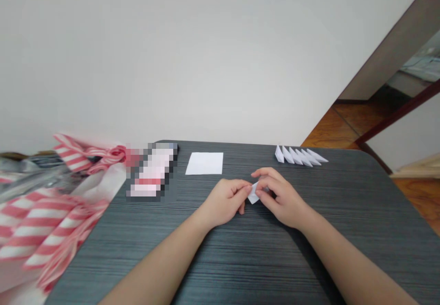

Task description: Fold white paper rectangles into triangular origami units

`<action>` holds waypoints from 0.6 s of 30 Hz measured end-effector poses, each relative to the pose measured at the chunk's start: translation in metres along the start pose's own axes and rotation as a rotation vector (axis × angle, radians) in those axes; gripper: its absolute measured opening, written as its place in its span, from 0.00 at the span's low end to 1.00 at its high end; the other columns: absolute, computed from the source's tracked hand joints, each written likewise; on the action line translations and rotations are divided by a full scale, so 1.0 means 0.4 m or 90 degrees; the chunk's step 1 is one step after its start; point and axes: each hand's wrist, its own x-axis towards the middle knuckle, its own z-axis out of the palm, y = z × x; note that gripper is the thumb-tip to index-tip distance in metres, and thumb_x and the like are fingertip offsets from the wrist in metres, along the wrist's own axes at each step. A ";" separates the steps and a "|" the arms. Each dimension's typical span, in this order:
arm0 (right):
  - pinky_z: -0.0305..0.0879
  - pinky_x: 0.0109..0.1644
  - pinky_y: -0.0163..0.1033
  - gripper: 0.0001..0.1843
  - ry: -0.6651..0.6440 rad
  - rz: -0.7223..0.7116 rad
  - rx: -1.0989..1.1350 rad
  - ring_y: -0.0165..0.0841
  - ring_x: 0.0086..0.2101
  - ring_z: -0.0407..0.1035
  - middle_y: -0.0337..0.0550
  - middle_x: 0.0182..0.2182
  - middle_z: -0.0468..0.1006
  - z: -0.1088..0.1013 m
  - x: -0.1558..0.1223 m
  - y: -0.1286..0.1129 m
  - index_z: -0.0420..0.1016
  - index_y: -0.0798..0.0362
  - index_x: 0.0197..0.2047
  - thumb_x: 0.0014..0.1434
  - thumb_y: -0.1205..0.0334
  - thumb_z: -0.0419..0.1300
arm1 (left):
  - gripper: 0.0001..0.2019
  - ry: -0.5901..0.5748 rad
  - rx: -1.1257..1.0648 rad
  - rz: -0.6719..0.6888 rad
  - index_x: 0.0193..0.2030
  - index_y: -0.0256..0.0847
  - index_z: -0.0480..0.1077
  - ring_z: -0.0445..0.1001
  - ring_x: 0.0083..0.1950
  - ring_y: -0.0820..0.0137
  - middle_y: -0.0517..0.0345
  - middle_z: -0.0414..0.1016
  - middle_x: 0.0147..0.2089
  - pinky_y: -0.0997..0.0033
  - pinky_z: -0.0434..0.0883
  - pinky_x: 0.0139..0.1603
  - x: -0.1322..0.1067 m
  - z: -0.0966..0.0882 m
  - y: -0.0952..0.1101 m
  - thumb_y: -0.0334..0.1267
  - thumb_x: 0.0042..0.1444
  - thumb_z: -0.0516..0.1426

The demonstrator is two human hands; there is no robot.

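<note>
One folded paper piece is pinched between left hand and right hand over the counter's middle; light, easily creased, likely best gripped at its folded edges. Near the far edge lie a white sheet and a row of folded pieces

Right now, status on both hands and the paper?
Left hand and right hand both pinch the small folded paper. White sheet and folded pieces lie beyond, apart.

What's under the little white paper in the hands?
The dark grey table lies below the small folded paper. The left hand and right hand pinch it and cover most of it, so whether it touches the table is hidden.
</note>
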 end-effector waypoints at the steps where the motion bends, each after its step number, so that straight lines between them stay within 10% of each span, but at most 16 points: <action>1: 0.69 0.46 0.43 0.05 0.002 0.006 0.003 0.38 0.46 0.70 0.51 0.50 0.72 0.000 0.000 0.001 0.70 0.51 0.37 0.65 0.68 0.56 | 0.20 -0.002 0.003 0.003 0.31 0.37 0.73 0.68 0.22 0.74 0.61 0.71 0.19 0.78 0.63 0.27 0.000 0.000 0.001 0.46 0.67 0.49; 18: 0.67 0.44 0.41 0.04 0.032 0.061 0.033 0.35 0.39 0.71 0.45 0.39 0.76 0.005 0.000 0.000 0.67 0.50 0.39 0.67 0.66 0.53 | 0.18 -0.002 0.021 0.012 0.32 0.38 0.73 0.64 0.22 0.75 0.63 0.69 0.19 0.78 0.60 0.26 -0.002 0.002 0.000 0.47 0.66 0.50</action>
